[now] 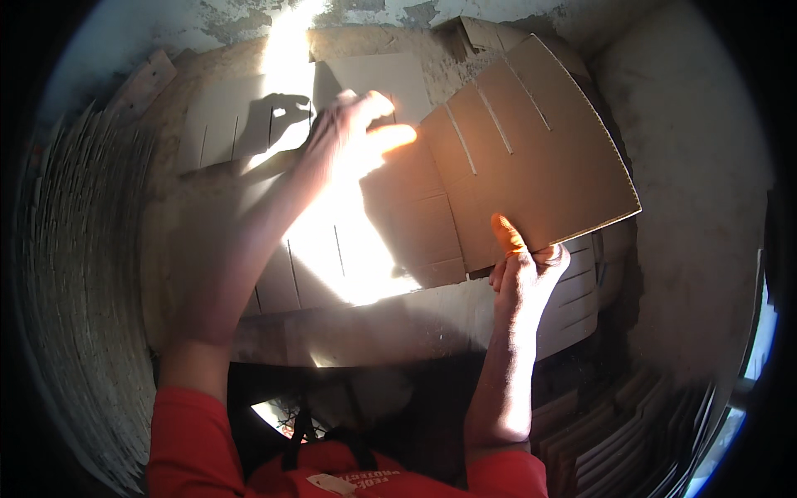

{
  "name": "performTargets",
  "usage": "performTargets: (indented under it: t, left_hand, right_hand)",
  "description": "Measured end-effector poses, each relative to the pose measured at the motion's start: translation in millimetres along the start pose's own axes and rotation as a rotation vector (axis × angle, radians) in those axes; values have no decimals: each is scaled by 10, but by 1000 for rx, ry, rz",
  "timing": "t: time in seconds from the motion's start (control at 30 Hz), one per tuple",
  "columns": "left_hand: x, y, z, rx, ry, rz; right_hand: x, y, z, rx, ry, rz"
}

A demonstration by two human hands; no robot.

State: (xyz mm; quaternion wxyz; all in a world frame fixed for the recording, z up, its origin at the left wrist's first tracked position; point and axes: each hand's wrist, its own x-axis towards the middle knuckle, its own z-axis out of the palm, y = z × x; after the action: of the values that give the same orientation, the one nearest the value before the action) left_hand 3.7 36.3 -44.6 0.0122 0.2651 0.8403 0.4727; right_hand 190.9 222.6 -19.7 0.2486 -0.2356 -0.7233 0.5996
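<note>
A brown corrugated cardboard sheet with several cut slots is lifted and tilted at the right. My right hand grips its near edge, the thumb lying on the upper face and the fingers underneath. Left of a crease, more brown cardboard lies on the table; I cannot tell whether it is one piece with the raised sheet. My left hand hovers over the far middle, slightly blurred, thumb and fingers apart with nothing between them. Below it, a pale slotted cardboard piece lies flat, with the hand's shadow on it.
A tall stack of cardboard sheets stands along the left. Further cardboard pieces lean at the lower right, below the table edge. A slotted piece lies beneath my right wrist. Peeling walls close in the far side and right; strong sunlight crosses the table.
</note>
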Motion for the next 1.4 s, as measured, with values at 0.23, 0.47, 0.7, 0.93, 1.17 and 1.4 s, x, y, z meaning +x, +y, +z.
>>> performTargets:
  t: [0.23, 0.47, 0.7, 0.93, 1.17, 1.4]
  left_hand:
    - [355, -1260, 174, 795, -359, 53]
    - [475, -1012, 111, 745, -216, 0]
    - [418, -822, -37, 428, 179, 218]
    - [503, -417, -215, 682, 165, 696]
    - [529, -195, -329, 750, 326, 872]
    - [375, -84, -248, 592, 212, 843]
  right_hand:
    - [-39, -105, 114, -48, -42, 15]
    - [-26, -41, 90, -62, -33, 23]
    - [-108, -21, 143, 50, -53, 17]
    - [-66, -114, 194, 74, -97, 13]
    - [-10, -178, 156, 171, -134, -23]
    - [-21, -144, 150, 209, -159, -30]
